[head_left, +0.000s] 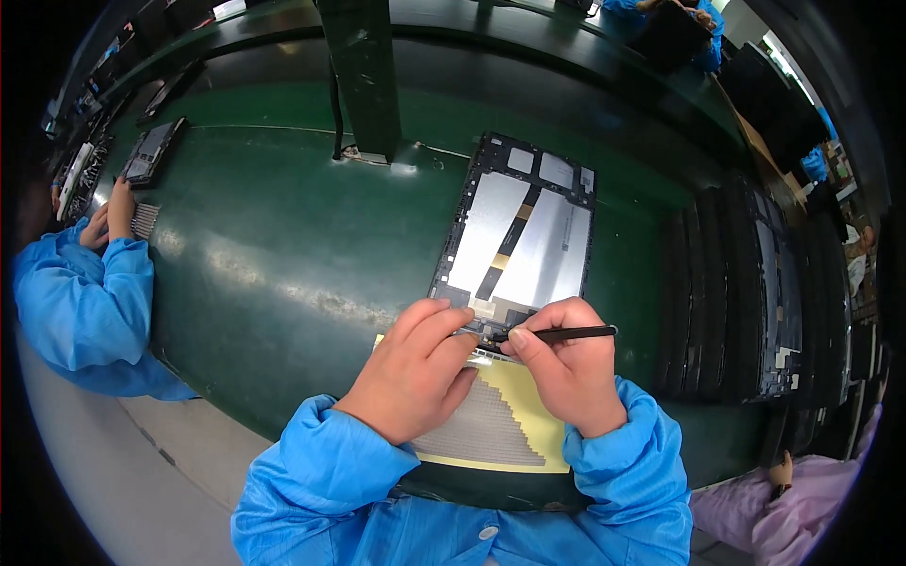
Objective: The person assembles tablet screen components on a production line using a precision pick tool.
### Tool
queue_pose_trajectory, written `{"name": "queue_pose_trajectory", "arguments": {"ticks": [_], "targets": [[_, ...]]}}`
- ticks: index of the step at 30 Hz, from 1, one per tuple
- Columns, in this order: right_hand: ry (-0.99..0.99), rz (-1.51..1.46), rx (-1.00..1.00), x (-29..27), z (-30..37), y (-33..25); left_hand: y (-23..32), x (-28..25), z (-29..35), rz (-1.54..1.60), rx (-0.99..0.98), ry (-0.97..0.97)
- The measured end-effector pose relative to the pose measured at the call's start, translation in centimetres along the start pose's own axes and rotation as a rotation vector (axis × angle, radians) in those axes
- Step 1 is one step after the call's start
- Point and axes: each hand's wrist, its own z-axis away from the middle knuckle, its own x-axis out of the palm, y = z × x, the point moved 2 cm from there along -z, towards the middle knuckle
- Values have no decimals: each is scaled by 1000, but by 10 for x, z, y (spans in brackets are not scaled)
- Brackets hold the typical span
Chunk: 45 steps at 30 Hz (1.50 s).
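Centrally, an opened flat device, black-framed with silver plates, lies on the green tabletop, its lower end under both hands. The right hand pinches a slim black tool, its tip down at that end; the left hand's fingers bend over the same edge, though whether they grip anything I cannot tell. They partly block the view there. Below them sits a yellow sheet with rows of grey strips. Beyond the device's upper left, a green post rises. Rightward stand upright dark panels; far left, a blue-sleeved co-worker reaches toward another device.
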Motion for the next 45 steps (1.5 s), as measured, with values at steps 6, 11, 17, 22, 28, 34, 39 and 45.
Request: {"name": "queue_pose_trajectory", "arguments": {"ticks": [6,11,17,22,28,34,39,45], "targets": [[0,-30,21,-2,1,1,1,1,1,1,10,-1],[-102,117,24,-4,-1,-3,7,0,0,-9,11,-24],[114,-155,-65,-13,31,-7,8,4,1,-159,1,-24],[-64,-59,157,-14,63,7,10,4,1,-159,-24,-47],[25,-179,162,-7,59,16,9,4,2,-136,-35,-57],[-19,-70,142,-10,56,16,10,4,1,-112,-48,-62],[-49,-5,146,-9,57,10,9,2,0,-114,-44,-65],[124,-211,14,-23,41,-10,11,2,2,-151,-47,-59]]}}
